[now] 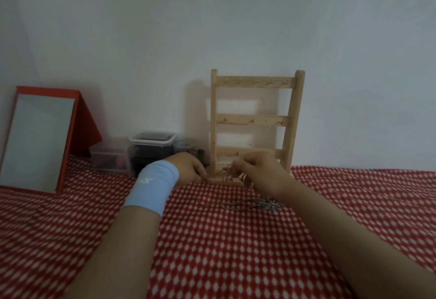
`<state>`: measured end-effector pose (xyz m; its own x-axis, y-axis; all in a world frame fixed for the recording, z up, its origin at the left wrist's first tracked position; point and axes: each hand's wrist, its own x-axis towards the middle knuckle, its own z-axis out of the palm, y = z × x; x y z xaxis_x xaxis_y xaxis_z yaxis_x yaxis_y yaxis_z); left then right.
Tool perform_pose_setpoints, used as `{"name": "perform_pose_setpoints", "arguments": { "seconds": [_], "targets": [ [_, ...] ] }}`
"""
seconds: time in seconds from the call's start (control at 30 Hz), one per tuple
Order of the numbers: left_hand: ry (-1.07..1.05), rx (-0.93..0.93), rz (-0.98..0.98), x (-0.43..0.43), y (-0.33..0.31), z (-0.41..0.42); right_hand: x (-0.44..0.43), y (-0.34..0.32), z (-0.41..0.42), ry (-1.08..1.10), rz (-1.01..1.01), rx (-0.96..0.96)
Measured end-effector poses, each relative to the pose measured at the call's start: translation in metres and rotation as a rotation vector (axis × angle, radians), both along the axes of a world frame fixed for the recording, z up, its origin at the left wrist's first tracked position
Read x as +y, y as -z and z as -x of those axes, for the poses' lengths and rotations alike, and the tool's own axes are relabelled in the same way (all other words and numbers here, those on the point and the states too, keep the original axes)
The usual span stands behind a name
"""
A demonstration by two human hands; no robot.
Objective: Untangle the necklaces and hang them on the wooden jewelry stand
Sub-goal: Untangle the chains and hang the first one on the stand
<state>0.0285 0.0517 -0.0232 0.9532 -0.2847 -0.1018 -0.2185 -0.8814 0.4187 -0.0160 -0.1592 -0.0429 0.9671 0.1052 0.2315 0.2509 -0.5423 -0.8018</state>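
Note:
A wooden jewelry stand [254,119] with three hooked rails leans against the wall; its hooks hold nothing that I can see. My right hand [259,171] pinches a tangle of thin gold chains [232,172] at the stand's base. My left hand [188,169], with a light blue wristband, has its fingers curled at the stand's lower left corner; what they hold is hidden. A silver necklace with a flower pendant [269,204] lies on the cloth under my right wrist.
A red-and-white patterned cloth [224,251] covers the surface. A red-framed mirror [40,140] leans at the far left. Clear plastic boxes [151,150] and a small jar [186,147] stand by the wall, left of the stand.

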Motion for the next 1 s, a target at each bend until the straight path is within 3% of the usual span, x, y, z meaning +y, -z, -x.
{"name": "perform_pose_setpoints", "arguments": {
  "seconds": [0.1, 0.17, 0.27, 0.33, 0.4, 0.57, 0.67, 0.73, 0.87, 0.93, 1.0],
  "targets": [
    [0.102, -0.120, 0.041, -0.014, -0.013, 0.005, 0.003, -0.003, 0.003, -0.075, -0.108, 0.032],
    [0.168, -0.102, 0.269, -0.026, -0.016, 0.011, 0.003, -0.005, 0.004, -0.111, -0.183, 0.041],
    [0.212, 0.223, 0.837, -0.039, -0.009, 0.022, 0.001, -0.009, 0.004, -0.104, -0.261, 0.091],
    [0.247, 0.471, 1.003, -0.039, -0.002, 0.025, -0.003, -0.012, 0.004, -0.071, -0.270, 0.117],
    [0.270, 0.536, 0.992, -0.037, 0.004, 0.023, -0.006, -0.014, 0.004, -0.111, -0.250, 0.133],
    [0.204, 0.339, 0.747, -0.035, 0.008, 0.014, -0.009, -0.015, 0.002, -0.279, -0.213, 0.160],
    [0.141, 0.196, 0.499, -0.025, 0.003, 0.010, -0.010, -0.015, 0.001, -0.202, -0.095, 0.129],
    [0.056, 0.094, 0.460, -0.024, -0.002, 0.005, -0.012, -0.013, 0.000, -0.147, -0.014, 0.082],
    [-0.209, 0.104, 0.842, -0.031, 0.000, -0.003, -0.015, -0.006, -0.001, -0.103, -0.014, 0.135],
    [-0.124, 0.171, 1.135, -0.030, 0.006, -0.003, -0.016, -0.006, -0.003, -0.124, -0.103, 0.185],
    [-0.021, 0.253, 1.293, -0.025, 0.011, 0.001, -0.017, -0.008, -0.004, -0.118, -0.180, 0.185]
  ]
}}
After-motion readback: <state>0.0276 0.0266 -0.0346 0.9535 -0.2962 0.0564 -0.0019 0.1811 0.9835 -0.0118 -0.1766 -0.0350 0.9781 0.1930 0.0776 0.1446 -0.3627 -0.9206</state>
